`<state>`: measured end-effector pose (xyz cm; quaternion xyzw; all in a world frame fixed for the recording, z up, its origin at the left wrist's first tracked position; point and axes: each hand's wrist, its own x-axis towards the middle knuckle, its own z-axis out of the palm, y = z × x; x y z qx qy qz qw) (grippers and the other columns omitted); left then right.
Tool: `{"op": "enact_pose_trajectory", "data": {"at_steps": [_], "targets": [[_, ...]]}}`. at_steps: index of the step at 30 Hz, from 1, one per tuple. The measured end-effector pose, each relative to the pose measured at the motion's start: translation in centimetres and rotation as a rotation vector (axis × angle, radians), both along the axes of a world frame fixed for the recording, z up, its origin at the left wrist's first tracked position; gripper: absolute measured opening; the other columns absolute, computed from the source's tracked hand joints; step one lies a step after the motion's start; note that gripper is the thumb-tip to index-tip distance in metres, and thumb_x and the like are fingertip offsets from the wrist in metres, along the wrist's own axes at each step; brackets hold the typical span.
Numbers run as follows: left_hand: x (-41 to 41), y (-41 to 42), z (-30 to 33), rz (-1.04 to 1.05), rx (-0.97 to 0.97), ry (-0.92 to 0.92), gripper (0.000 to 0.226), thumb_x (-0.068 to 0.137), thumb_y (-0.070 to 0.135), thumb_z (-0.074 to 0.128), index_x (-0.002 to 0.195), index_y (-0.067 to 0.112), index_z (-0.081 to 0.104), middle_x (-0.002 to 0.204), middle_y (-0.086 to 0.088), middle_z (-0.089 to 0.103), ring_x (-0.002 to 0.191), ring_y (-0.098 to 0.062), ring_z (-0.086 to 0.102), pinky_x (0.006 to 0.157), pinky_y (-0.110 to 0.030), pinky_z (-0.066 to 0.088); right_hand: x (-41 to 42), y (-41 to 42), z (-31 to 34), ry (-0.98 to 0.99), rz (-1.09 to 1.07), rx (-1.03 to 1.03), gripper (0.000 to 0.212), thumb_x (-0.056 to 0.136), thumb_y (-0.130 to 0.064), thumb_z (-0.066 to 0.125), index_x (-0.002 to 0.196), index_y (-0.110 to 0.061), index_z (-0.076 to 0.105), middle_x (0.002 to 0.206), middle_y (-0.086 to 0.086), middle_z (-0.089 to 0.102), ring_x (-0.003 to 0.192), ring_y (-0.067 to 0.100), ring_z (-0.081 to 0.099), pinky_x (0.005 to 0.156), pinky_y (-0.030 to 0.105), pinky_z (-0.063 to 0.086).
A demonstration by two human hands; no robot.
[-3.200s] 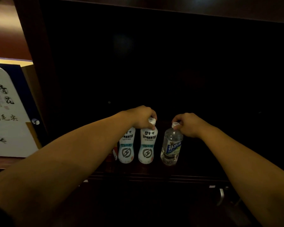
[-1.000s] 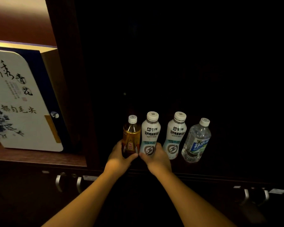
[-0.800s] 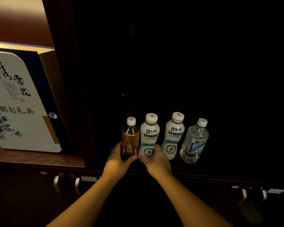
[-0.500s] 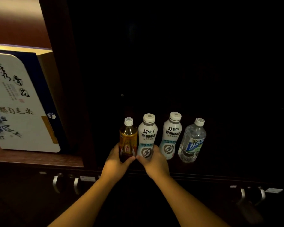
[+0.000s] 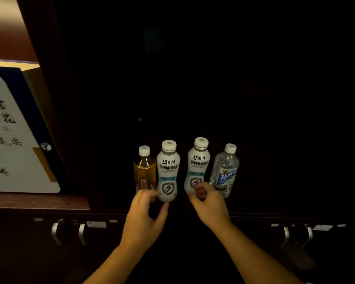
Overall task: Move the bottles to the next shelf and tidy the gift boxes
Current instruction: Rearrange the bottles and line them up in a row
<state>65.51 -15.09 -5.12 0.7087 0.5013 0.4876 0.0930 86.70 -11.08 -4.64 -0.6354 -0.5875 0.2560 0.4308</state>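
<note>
I see four bottles standing upright in a row near the front edge of a dark shelf [image 5: 254,203]: an amber tea bottle [image 5: 144,171], a white electrolyte drink bottle [image 5: 168,171], a second white electrolyte drink bottle [image 5: 197,163] and a clear water bottle [image 5: 224,171]. The left hand [image 5: 144,220] sits just below the first white bottle, its grip loosely open, thumb and fingertips at the bottle's base; I cannot tell whether they touch it. The right hand [image 5: 210,203] is at the foot of the second white bottle, fingers curled but holding nothing, just beside the water bottle. In the next compartment to the left, a white and blue gift box [image 5: 12,140] stands leaning on a wooden shelf board [image 5: 49,199]. Metal drawer handles [image 5: 56,232] show below.
</note>
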Motion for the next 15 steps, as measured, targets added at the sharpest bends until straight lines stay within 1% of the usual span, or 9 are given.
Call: {"op": "enact_pose_trajectory", "data": {"at_steps": [1,3,5,7,9,11,12,14,15], "targets": [[0.8,-0.2,0.2,-0.052,-0.009,0.040,0.031,0.083,0.039,0.069,0.109,0.037,0.052,0.107,0.027,0.047,0.102,-0.001,0.055,0.080,-0.013,0.046,0.8,-0.3,0.1,-0.008,-0.020,0.015,0.018,0.083,-0.043,0.074,0.093,-0.032,0.065,0.086,-0.015,0.070,0.080,-0.003,0.065,0.073,0.024,0.056],[2.8,-0.4,0.3,-0.128,-0.084,0.072,0.030,0.084,0.045,0.066,0.109,0.040,0.052,0.106,0.028,0.049,0.102,0.001,0.054,0.081,-0.014,0.047,2.3,-0.9,0.2,-0.017,-0.068,0.043,0.014,0.083,-0.040,0.076,0.085,-0.032,0.064,0.079,-0.014,0.069,0.074,-0.005,0.064,0.065,0.018,0.051],[4.9,-0.3,0.1,-0.173,-0.189,0.056,0.037,0.081,0.054,0.064,0.114,0.045,0.047,0.110,0.029,0.049,0.106,0.005,0.052,0.085,-0.014,0.047,3.7,-1.3,0.2,-0.021,-0.127,0.052,0.018,0.082,-0.040,0.077,0.084,-0.033,0.061,0.078,-0.014,0.068,0.072,-0.005,0.064,0.059,0.010,0.045],[6.9,-0.1,0.0,-0.200,-0.268,0.025,0.049,0.079,0.056,0.065,0.121,0.047,0.042,0.116,0.030,0.045,0.112,0.006,0.049,0.090,-0.012,0.044,4.9,-1.5,0.1,0.001,-0.171,0.061,0.024,0.080,-0.039,0.079,0.088,-0.035,0.056,0.084,-0.013,0.067,0.074,-0.003,0.064,0.056,0.008,0.044],[8.7,0.2,0.0,-0.202,-0.318,-0.026,0.065,0.079,0.051,0.070,0.133,0.043,0.035,0.125,0.027,0.039,0.121,0.004,0.044,0.097,-0.014,0.040,5.9,-1.4,0.0,0.011,-0.204,0.074,0.036,0.077,-0.039,0.082,0.095,-0.036,0.051,0.096,-0.012,0.062,0.081,0.000,0.063,0.059,0.010,0.045],[10.3,0.6,-0.1,-0.191,-0.367,-0.075,0.082,0.080,0.047,0.073,0.146,0.035,0.025,0.139,0.018,0.033,0.134,-0.003,0.035,0.103,-0.017,0.033,6.8,-0.9,0.0,0.031,-0.232,0.063,0.052,0.073,-0.039,0.085,0.109,-0.031,0.048,0.111,-0.008,0.054,0.091,0.007,0.061,0.068,0.019,0.046],[11.0,0.7,-0.1,-0.186,-0.397,-0.093,0.090,0.081,0.046,0.074,0.151,0.031,0.018,0.149,0.011,0.029,0.141,-0.007,0.029,0.106,-0.019,0.029,7.2,-0.5,0.0,0.043,-0.237,0.033,0.064,0.071,-0.039,0.087,0.119,-0.027,0.047,0.118,-0.007,0.049,0.098,0.011,0.059,0.073,0.022,0.046],[12.1,1.0,-0.1,-0.183,-0.448,-0.128,0.104,0.082,0.044,0.074,0.156,0.028,0.003,0.162,0.001,0.012,0.149,-0.014,0.013,0.112,-0.024,0.021,7.7,0.5,0.0,0.073,-0.216,-0.044,0.089,0.069,-0.039,0.089,0.140,-0.019,0.039,0.130,-0.003,0.045,0.108,0.015,0.055,0.080,0.025,0.044],[12.5,1.2,-0.1,-0.180,-0.463,-0.139,0.108,0.082,0.043,0.074,0.157,0.028,-0.002,0.165,-0.001,0.005,0.150,-0.015,0.005,0.113,-0.025,0.016,7.9,0.9,0.0,0.092,-0.190,-0.063,0.093,0.069,-0.039,0.089,0.143,-0.019,0.037,0.131,-0.003,0.048,0.107,0.013,0.056,0.080,0.024,0.044]]}}
